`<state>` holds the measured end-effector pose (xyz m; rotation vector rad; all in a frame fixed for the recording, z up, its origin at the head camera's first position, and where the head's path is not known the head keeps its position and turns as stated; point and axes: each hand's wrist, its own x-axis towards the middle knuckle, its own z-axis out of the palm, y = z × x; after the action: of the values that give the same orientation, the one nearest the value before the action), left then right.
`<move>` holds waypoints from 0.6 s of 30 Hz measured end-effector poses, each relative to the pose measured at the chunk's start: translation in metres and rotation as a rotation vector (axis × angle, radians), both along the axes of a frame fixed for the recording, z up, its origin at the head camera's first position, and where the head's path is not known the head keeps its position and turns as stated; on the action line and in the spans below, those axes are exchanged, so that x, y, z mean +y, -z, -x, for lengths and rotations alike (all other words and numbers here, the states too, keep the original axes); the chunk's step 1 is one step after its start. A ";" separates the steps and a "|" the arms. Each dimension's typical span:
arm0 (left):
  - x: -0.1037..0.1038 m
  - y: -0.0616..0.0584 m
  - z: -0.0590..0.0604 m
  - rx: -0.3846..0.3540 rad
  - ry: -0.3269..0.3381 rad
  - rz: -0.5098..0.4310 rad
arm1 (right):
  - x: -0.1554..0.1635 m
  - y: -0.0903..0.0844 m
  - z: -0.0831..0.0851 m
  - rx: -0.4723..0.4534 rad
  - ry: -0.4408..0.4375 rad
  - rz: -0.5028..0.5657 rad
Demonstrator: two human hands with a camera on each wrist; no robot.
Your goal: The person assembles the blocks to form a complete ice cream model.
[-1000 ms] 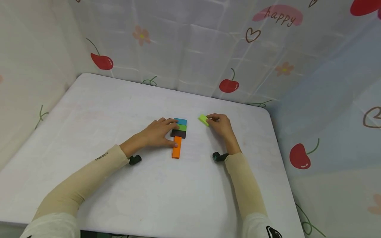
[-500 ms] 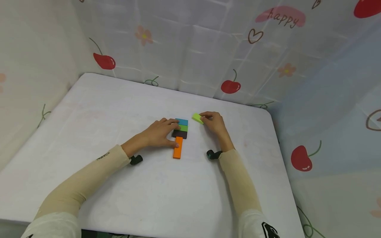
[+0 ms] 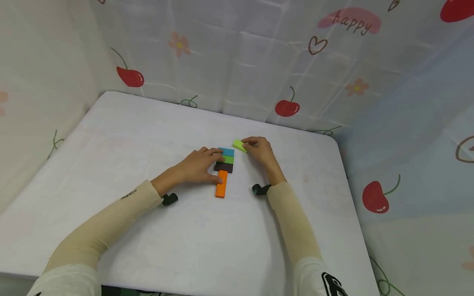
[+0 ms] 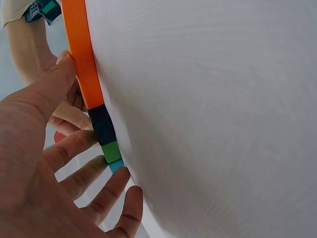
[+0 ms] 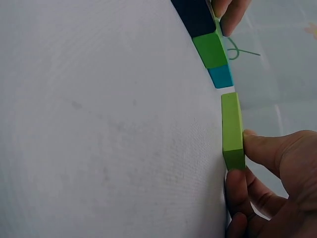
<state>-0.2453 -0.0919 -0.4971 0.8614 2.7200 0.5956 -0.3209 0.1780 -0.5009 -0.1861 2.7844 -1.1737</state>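
Note:
In the head view an orange block [image 3: 221, 187] lies lengthwise on the table. Beyond it a dark block [image 3: 224, 167], a green block [image 3: 229, 159] and a blue block [image 3: 228, 152] line up crosswise, side by side. My left hand [image 3: 197, 166] rests on this row with spread fingers, the thumb touching the orange block and fingertips at the others. My right hand [image 3: 261, 153] pinches a lime-green block [image 3: 239, 145] by one end. In the right wrist view that lime-green block [image 5: 233, 126] stands just short of the blue block [image 5: 221, 76], with a narrow gap between.
A white table [image 3: 185, 242] carries everything. Behind it hangs a printed curtain [image 3: 229, 61] with cherries and flowers. A dark wrist device [image 3: 170, 199] sits at the left wrist, and another dark device [image 3: 261, 189] at the right.
My right hand has moved left with the lime-green block, bringing it close to the blue block's far right corner. My left hand and the row of blocks have stayed in place.

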 end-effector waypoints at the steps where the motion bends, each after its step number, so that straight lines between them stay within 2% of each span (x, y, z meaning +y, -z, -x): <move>1: 0.000 0.000 0.000 0.000 -0.001 0.004 | -0.001 0.000 0.001 -0.001 -0.004 0.000; 18: 0.001 -0.001 -0.001 0.014 -0.003 0.009 | -0.023 0.002 0.011 -0.003 -0.082 0.026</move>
<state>-0.2446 -0.0912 -0.4966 0.8619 2.7347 0.5791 -0.3317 0.1550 -0.5033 -0.2969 2.7318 -1.1904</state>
